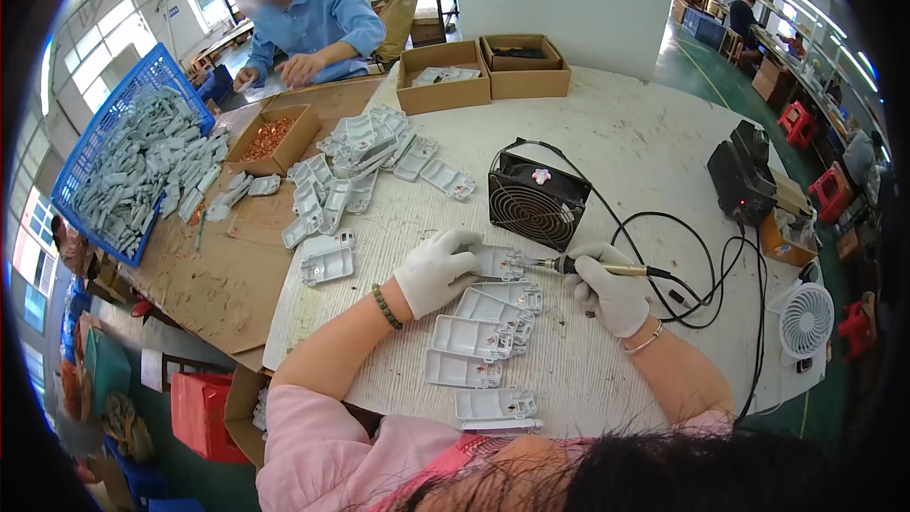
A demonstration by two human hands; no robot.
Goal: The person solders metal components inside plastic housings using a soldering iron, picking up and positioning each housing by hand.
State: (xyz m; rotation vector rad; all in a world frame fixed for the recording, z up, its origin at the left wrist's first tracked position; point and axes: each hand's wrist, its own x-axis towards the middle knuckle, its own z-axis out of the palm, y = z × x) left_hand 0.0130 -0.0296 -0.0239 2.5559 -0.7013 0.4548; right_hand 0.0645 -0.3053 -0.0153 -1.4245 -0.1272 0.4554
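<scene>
My gloved left hand [439, 272] is closed on the left end of a pale grey plastic casing [496, 262], pressing it to the table. In my gloved right hand [611, 292] is a soldering iron [621, 269], gripped like a pen, with its tip at the casing's right end. Whether the tip touches the casing is too small to tell. Below my hands lies an overlapping column of similar casings [471, 336], with small copper-coloured bits at their right ends. A black fan [536, 201] with a round grille stands just beyond my right hand.
A pile of casings [365, 142] lies farther back, beside a carton of copper-coloured parts [268, 140] and a blue basket [142, 66]. Cartons [444, 95] stand at the back. Black cables [706, 256] loop to a black box [744, 171] on the right, near a white fan [806, 320]. A co-worker [318, 19] sits opposite.
</scene>
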